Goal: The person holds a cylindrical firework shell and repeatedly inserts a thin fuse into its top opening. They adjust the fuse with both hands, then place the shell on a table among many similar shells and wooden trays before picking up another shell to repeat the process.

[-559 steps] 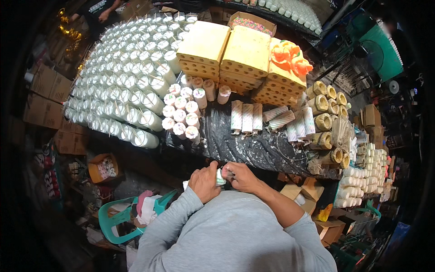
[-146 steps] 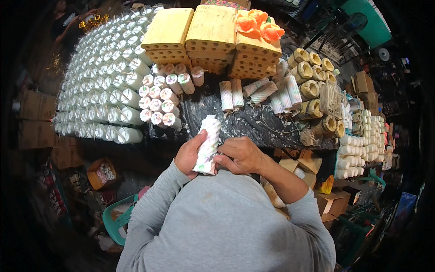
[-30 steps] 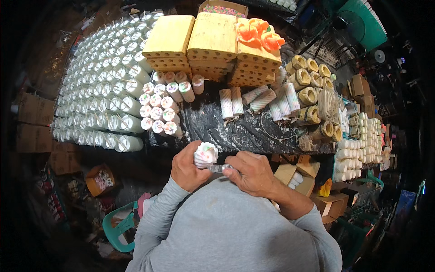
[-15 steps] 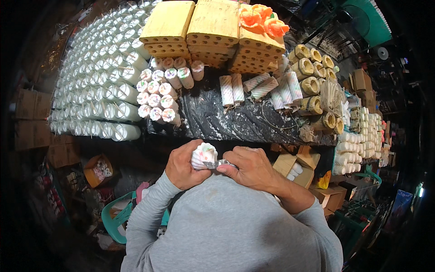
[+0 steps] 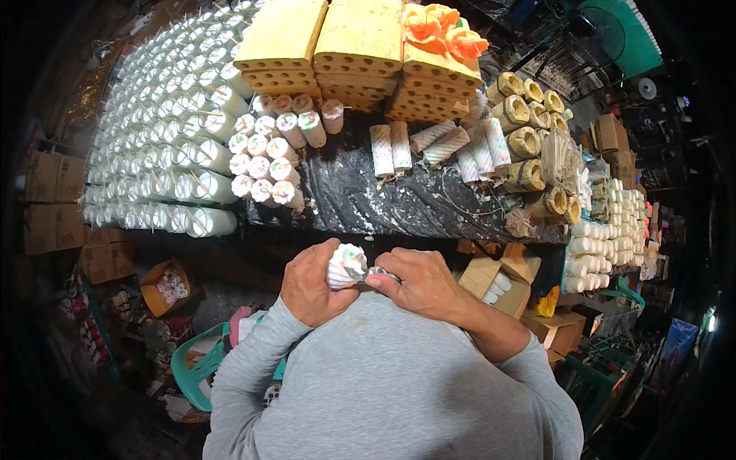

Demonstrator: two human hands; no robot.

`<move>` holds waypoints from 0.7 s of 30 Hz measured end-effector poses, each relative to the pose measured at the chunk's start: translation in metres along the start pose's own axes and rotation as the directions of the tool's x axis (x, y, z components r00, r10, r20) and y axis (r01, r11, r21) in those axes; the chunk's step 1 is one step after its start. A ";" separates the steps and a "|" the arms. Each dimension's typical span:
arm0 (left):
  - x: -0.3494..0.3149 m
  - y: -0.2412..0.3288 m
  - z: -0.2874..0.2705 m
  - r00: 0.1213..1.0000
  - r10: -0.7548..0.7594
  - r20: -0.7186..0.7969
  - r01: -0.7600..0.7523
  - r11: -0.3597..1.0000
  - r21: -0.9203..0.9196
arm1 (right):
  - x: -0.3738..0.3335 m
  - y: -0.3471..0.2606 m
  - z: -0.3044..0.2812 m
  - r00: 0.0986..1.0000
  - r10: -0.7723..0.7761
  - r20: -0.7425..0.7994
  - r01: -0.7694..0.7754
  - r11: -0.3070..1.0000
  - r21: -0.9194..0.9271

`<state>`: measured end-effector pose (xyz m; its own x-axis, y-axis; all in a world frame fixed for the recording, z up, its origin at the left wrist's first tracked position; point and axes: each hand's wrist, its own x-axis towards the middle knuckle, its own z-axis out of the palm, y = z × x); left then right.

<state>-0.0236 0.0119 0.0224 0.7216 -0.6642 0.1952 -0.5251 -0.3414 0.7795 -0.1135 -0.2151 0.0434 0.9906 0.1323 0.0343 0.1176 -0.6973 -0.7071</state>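
Note:
Close to my chest, my left hand point(image 5: 308, 282) is wrapped round a white candle point(image 5: 342, 268) with spiral ridges and pink and green patches at its end. My right hand point(image 5: 423, 282) is closed on a small metal blade point(image 5: 377, 271), thumb along it, with the tip against the candle's end. Its handle is hidden in my fist. On the black-covered table in front stand several similar candles point(image 5: 261, 169), ends up. More striped candles point(image 5: 391, 149) lie to their right. A small white bit point(image 5: 369, 238) shows just beyond my hands.
Rows of white candles with wicks point(image 5: 169, 153) fill the table's left. Yellow blocks with holes point(image 5: 359, 34) stand at the back, orange wax flowers point(image 5: 441, 31) on one. Hollow yellowish moulds point(image 5: 525, 142) sit at right. A green chair point(image 5: 195, 368) and cardboard boxes point(image 5: 494, 276) are below.
The candle's end has tilted and turned slightly in my left hand. The blade has shifted a little along its rim. A small white bit now shows beyond the hands.

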 end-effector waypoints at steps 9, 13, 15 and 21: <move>0.004 0.003 0.000 1.000 0.007 -0.021 -0.005 0.998 0.056 | 0.005 0.015 0.003 0.971 0.114 0.209 -0.181 0.924 0.337; 0.008 0.003 0.005 0.997 -0.056 -0.049 0.060 0.996 0.067 | 0.014 0.036 -0.006 0.873 0.099 0.477 -0.415 0.664 0.622; 0.009 0.003 0.007 0.995 -0.079 -0.059 0.083 0.994 0.069 | 0.015 0.040 -0.014 0.838 0.139 0.528 -0.523 0.480 0.704; 0.008 0.000 0.009 0.996 -0.069 -0.050 0.075 0.989 0.125 | 0.015 0.015 -0.016 0.977 0.197 0.083 -0.211 0.817 0.536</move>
<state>-0.0216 0.0006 0.0190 0.7778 -0.6050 0.1705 -0.5219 -0.4704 0.7116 -0.0958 -0.2346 0.0443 0.9851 0.0500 -0.1648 -0.1501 -0.2202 -0.9638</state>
